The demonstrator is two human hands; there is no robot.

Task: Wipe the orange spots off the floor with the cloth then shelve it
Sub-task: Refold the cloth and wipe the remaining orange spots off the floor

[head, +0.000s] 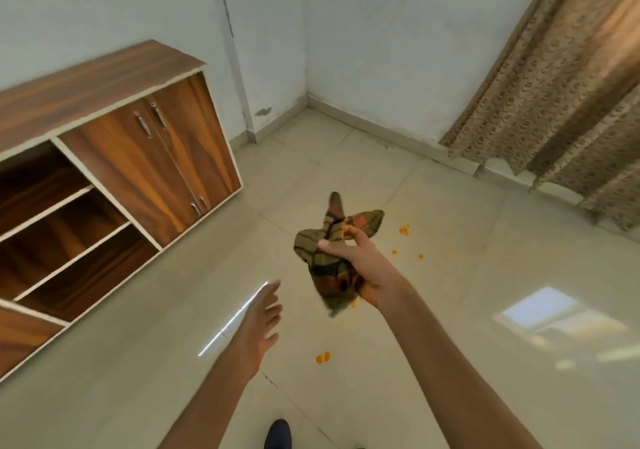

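Note:
My right hand (363, 268) grips a bunched olive and orange checked cloth (329, 254), held in the air above the tiled floor. Orange spots lie on the floor: a pair near my feet (322, 358), several small ones (403, 230) to the right of the cloth, and one partly hidden under the cloth (354, 305). My left hand (261, 324) is stretched forward, fingers apart, holding nothing. At the left stands a wooden cabinet with open shelves (62, 227).
The cabinet's closed double doors (152, 168) face the room. Patterned curtains (561, 102) hang at the right wall. The pale tiled floor (138, 362) spreads between cabinet and curtains. A dark shoe (278, 433) shows at the bottom edge.

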